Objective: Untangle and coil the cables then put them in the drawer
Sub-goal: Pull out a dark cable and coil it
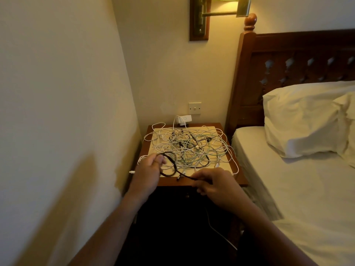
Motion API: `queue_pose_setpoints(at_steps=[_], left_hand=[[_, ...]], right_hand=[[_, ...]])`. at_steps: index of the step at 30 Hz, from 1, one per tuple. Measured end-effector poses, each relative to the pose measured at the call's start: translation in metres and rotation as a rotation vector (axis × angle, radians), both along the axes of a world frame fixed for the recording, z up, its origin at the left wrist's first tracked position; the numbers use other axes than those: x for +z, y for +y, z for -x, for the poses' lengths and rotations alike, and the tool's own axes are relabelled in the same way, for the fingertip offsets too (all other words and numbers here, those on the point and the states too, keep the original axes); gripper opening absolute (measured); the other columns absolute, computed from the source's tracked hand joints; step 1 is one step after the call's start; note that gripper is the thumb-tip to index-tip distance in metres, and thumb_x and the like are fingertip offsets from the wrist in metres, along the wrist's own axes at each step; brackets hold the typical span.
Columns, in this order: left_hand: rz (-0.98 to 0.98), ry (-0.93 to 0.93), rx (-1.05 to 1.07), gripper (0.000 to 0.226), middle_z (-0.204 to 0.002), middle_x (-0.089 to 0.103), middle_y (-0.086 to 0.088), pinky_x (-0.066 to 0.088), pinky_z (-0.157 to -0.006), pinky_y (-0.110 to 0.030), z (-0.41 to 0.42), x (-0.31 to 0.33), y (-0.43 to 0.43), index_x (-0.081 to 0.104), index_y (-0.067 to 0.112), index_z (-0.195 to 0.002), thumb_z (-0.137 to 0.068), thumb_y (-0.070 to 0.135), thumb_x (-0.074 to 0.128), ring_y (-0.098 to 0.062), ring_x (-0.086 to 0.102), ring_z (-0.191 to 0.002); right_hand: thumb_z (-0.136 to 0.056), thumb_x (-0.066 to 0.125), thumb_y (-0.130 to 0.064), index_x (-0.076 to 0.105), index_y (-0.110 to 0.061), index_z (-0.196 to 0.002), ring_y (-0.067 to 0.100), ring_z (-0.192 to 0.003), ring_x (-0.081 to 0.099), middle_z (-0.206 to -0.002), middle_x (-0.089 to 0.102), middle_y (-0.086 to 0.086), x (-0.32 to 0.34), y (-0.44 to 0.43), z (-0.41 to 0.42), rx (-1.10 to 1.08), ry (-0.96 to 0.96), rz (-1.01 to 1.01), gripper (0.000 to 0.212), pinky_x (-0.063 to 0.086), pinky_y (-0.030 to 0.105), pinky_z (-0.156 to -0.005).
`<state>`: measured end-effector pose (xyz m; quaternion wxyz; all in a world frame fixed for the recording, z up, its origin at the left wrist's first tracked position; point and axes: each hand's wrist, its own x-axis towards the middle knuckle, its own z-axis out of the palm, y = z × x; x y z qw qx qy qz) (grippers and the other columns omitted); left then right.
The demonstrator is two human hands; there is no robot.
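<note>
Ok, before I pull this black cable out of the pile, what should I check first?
1. Left hand holds the black cable loop: ok.
2. Right hand pinches the same cable: ok.
3. Black cable free of the tangle: cannot tell, dark strands run into it.
4. White cables all on the nightstand: not ok, one plug hangs off its left edge.
5. Drawer open: cannot tell, the front is in shadow.

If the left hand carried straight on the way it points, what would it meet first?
Most likely the tangled cable pile on the nightstand; the left hand, gripping a black cable loop, points forward and slightly right into it. Height above it is unclear.
</note>
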<state>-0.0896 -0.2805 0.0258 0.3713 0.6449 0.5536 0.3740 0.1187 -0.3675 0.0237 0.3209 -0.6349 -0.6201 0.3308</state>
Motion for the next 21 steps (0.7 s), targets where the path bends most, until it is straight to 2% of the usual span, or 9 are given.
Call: queue_pose_setpoints(at_steps=[4, 7, 9, 10, 13, 15, 18, 19, 21], left_hand=[[0.105, -0.199, 0.07, 0.034, -0.079, 0.055, -0.005, 0.04, -0.063, -0.03, 0.008, 0.008, 0.01, 0.066, 0.013, -0.089, -0.11, 0.024, 0.042, -0.02, 0.049, -0.076], [0.244, -0.474, -0.01, 0.033, -0.078, 0.048, -0.004, 0.038, -0.055, -0.022, -0.004, 0.01, 0.001, 0.065, 0.008, -0.091, -0.111, 0.019, 0.041, -0.014, 0.042, -0.069], [0.356, -0.641, -0.093, 0.032, -0.076, 0.05, -0.004, 0.04, -0.054, -0.022, -0.012, 0.012, -0.007, 0.066, 0.004, -0.094, -0.11, 0.018, 0.042, -0.013, 0.044, -0.065], [0.394, -0.694, -0.122, 0.031, -0.075, 0.052, -0.004, 0.042, -0.056, -0.023, -0.015, 0.013, -0.01, 0.066, 0.003, -0.095, -0.109, 0.018, 0.043, -0.013, 0.046, -0.064], [0.41, -0.738, -0.157, 0.031, -0.072, 0.056, -0.004, 0.045, -0.058, -0.026, -0.026, 0.011, -0.018, 0.067, 0.001, -0.097, -0.109, 0.016, 0.043, -0.013, 0.053, -0.059], [0.391, -0.699, -0.165, 0.031, -0.075, 0.057, -0.004, 0.046, -0.059, -0.026, -0.032, 0.006, -0.022, 0.068, 0.001, -0.099, -0.109, 0.016, 0.042, -0.013, 0.056, -0.059], [0.388, -0.645, -0.14, 0.031, -0.078, 0.061, -0.002, 0.047, -0.062, -0.026, -0.04, -0.002, -0.028, 0.072, 0.007, -0.1, -0.109, 0.017, 0.043, -0.012, 0.057, -0.064], [0.387, -0.627, -0.125, 0.031, -0.079, 0.063, -0.001, 0.048, -0.063, -0.026, -0.042, -0.004, -0.03, 0.073, 0.01, -0.1, -0.108, 0.018, 0.045, -0.011, 0.057, -0.066], [0.379, -0.594, -0.111, 0.033, -0.084, 0.067, -0.003, 0.05, -0.067, -0.027, -0.044, -0.008, -0.031, 0.078, 0.016, -0.097, -0.108, 0.022, 0.048, -0.012, 0.059, -0.069]], right_hand=[[-0.097, 0.07, -0.016, 0.076, -0.028, -0.115, 0.004, -0.093, 0.068, -0.1, 0.074, -0.013, 0.001, -0.006, -0.019, -0.055, -0.119, -0.129, 0.022, 0.056, 0.025, -0.086], [-0.097, 0.069, -0.023, 0.077, -0.028, -0.114, 0.006, -0.105, 0.056, -0.108, 0.07, -0.013, -0.016, -0.002, -0.02, -0.094, -0.363, -0.264, 0.019, 0.046, 0.019, -0.085], [-0.096, 0.07, -0.024, 0.077, -0.026, -0.115, 0.006, -0.102, 0.05, -0.107, 0.063, -0.011, -0.028, -0.001, -0.017, -0.11, -0.436, -0.273, 0.02, 0.038, 0.013, -0.079], [-0.096, 0.07, -0.023, 0.077, -0.025, -0.116, 0.004, -0.097, 0.052, -0.104, 0.062, -0.011, -0.032, -0.002, -0.014, -0.115, -0.403, -0.257, 0.021, 0.04, 0.012, -0.076], [-0.096, 0.07, -0.019, 0.076, -0.024, -0.107, 0.002, -0.087, 0.066, -0.095, 0.071, -0.011, -0.036, -0.006, -0.001, -0.208, -0.071, -0.188, 0.013, 0.052, 0.013, -0.075], [-0.097, 0.069, -0.014, 0.075, -0.019, -0.102, 0.007, -0.089, 0.073, -0.094, 0.077, 0.0, -0.033, -0.008, 0.011, -0.314, 0.318, -0.129, 0.009, 0.059, 0.022, -0.079], [-0.095, 0.068, -0.005, 0.071, -0.005, -0.105, 0.024, -0.093, 0.077, -0.1, 0.078, 0.015, -0.023, -0.006, 0.025, -0.432, 0.95, -0.067, 0.011, 0.063, 0.032, -0.082], [-0.095, 0.067, -0.004, 0.07, -0.003, -0.107, 0.025, -0.093, 0.077, -0.101, 0.078, 0.016, -0.02, -0.005, 0.027, -0.451, 1.064, -0.049, 0.012, 0.063, 0.032, -0.081], [-0.097, 0.064, -0.004, 0.069, -0.003, -0.11, 0.024, -0.091, 0.077, -0.103, 0.078, 0.017, -0.016, -0.003, 0.028, -0.45, 1.172, -0.026, 0.014, 0.062, 0.031, -0.08]])
